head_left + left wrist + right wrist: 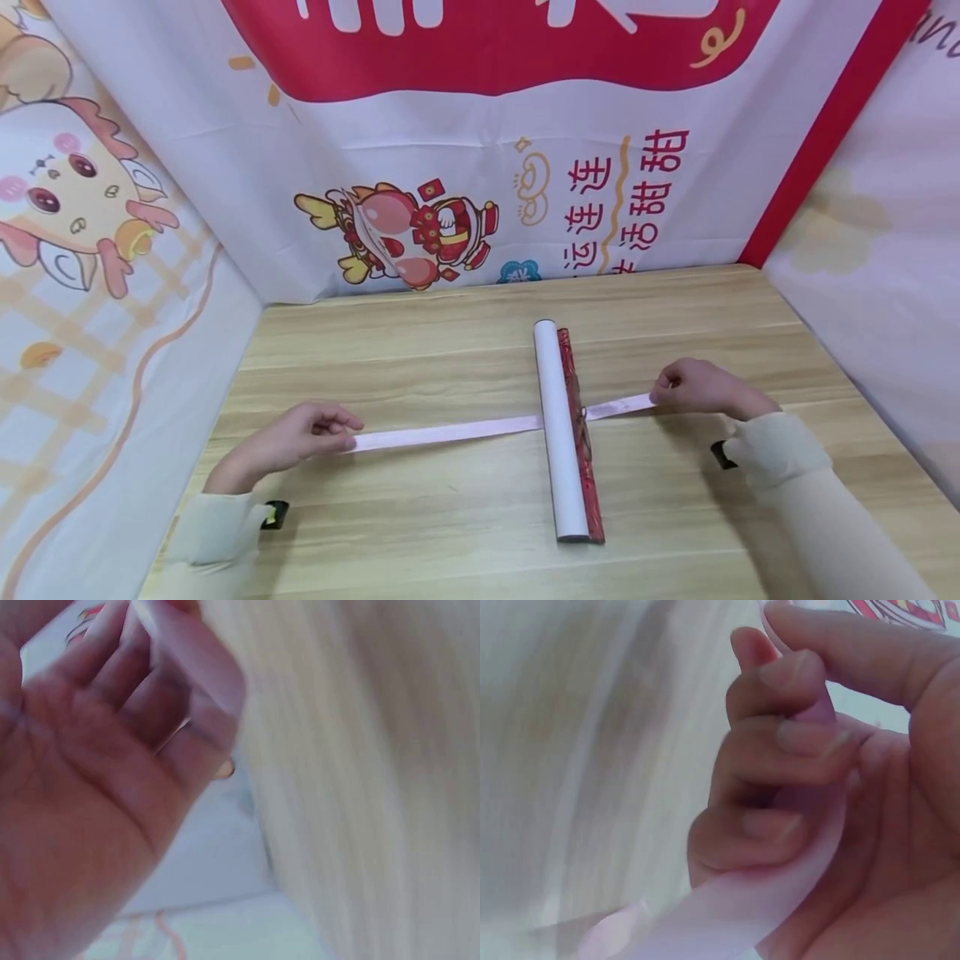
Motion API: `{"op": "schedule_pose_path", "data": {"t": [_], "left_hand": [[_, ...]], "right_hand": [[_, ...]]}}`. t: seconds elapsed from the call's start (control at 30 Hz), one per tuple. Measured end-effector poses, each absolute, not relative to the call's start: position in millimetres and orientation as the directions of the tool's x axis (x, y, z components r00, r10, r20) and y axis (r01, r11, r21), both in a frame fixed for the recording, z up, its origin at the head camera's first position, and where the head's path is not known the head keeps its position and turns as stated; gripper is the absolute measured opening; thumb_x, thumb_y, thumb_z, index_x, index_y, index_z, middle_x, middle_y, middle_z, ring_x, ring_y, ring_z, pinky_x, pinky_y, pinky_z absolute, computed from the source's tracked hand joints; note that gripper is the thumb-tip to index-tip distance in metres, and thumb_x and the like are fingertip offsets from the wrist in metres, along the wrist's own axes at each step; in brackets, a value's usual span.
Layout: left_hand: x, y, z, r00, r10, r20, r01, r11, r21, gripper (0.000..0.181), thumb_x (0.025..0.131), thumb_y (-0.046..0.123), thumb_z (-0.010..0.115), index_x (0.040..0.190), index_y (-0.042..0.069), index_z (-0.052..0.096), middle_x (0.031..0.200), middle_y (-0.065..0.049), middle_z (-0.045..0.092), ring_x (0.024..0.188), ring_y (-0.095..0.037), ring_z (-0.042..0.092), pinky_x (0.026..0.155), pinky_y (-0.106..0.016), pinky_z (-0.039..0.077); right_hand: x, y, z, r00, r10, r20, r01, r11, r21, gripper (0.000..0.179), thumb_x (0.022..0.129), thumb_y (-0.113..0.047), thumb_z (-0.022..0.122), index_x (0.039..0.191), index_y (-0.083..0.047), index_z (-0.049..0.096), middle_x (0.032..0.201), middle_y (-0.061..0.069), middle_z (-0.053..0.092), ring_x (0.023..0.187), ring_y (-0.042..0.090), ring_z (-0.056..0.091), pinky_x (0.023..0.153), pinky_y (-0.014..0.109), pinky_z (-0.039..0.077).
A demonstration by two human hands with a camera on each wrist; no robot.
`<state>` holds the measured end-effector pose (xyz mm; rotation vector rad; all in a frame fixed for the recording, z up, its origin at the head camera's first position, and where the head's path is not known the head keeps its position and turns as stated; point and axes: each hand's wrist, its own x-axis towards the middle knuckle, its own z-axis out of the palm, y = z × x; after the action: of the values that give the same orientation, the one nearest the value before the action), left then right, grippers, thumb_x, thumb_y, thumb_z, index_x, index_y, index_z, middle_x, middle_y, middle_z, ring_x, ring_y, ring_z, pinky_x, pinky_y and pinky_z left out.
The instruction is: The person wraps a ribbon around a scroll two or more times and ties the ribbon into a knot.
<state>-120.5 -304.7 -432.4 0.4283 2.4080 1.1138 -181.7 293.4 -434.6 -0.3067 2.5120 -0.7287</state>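
A narrow pale pink ribbon (pixel 450 432) stretches across the table between both hands. Its middle is hidden where a long white roll (pixel 561 429) with a red patterned edge (pixel 585 467) lies over it. My left hand (pixel 300 437) pinches the ribbon's left end between thumb and fingers; the left wrist view shows the ribbon (pixel 202 656) at the fingertips. On the other side, my right hand (pixel 701 387) grips the ribbon near its right end. In the right wrist view, the ribbon (pixel 727 915) runs through the curled fingers (pixel 772 832) and trails out below.
Everything lies on a wood-grain table (pixel 420 517). A white printed cloth (pixel 450 125) rises at its back edge, and printed side cloths (pixel 112 350) stand to the left and right. A small black piece (pixel 275 514) sits at the left cuff.
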Motion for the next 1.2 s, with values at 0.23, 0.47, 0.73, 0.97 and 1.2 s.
{"op": "schedule_pose_path", "data": {"t": [0.23,0.47,0.73,0.97,1.2], "left_hand": [[-102.5,-330.9,-402.9,-0.73,0.592,-0.342,0.097,0.584,0.806,0.021,0.107,0.016,0.06,0.102,0.0,0.073,0.079,0.009,0.058,0.069,-0.002,0.051,0.062,-0.025,0.046],[-90.5,-326.2,-365.5,-0.786,0.6,-0.147,0.162,0.43,0.888,0.02,0.111,0.006,0.048,0.101,0.004,0.065,0.081,-0.003,0.061,0.072,-0.02,0.057,0.066,-0.031,0.049],[-91.1,-320.1,-334.1,-0.902,0.432,-0.011,0.199,0.437,0.877,0.02,0.11,0.007,0.051,0.101,0.002,0.068,0.081,0.002,0.066,0.07,-0.018,0.058,0.065,-0.031,0.05],[-88.0,-331.5,-335.0,-0.917,0.398,0.016,0.201,0.428,0.881,0.021,0.111,0.003,0.049,0.099,0.001,0.066,0.081,0.002,0.064,0.072,-0.02,0.054,0.066,-0.033,0.046],[-84.6,-333.8,-328.3,-0.923,0.367,0.115,0.259,0.373,0.891,0.021,0.109,-0.002,0.048,0.097,0.001,0.065,0.08,0.004,0.062,0.073,-0.018,0.052,0.068,-0.032,0.041]], "right_hand": [[-170.9,318.1,-419.5,-0.829,-0.362,-0.427,-0.072,0.825,-0.561,0.024,0.099,-0.028,0.073,0.087,-0.007,0.068,0.077,-0.003,0.056,0.074,0.014,0.048,0.065,0.028,0.04],[-158.0,323.7,-400.1,-0.819,-0.383,-0.427,-0.084,0.817,-0.57,0.028,0.1,-0.03,0.072,0.083,-0.01,0.064,0.075,-0.005,0.052,0.066,0.009,0.043,0.061,0.026,0.038],[-148.5,328.0,-373.1,-0.866,-0.379,-0.327,-0.177,0.844,-0.507,0.019,0.098,-0.028,0.075,0.088,-0.012,0.069,0.074,-0.006,0.052,0.066,0.006,0.045,0.06,0.025,0.04],[-142.7,340.1,-359.5,-0.901,-0.353,-0.253,-0.209,0.863,-0.46,0.014,0.097,-0.027,0.076,0.096,-0.014,0.071,0.076,-0.007,0.059,0.07,0.004,0.046,0.064,0.024,0.039],[-140.7,346.0,-353.8,-0.919,-0.342,-0.195,-0.249,0.889,-0.385,0.012,0.094,-0.021,0.078,0.087,-0.015,0.07,0.074,-0.009,0.059,0.068,0.002,0.045,0.065,0.024,0.039]]}}
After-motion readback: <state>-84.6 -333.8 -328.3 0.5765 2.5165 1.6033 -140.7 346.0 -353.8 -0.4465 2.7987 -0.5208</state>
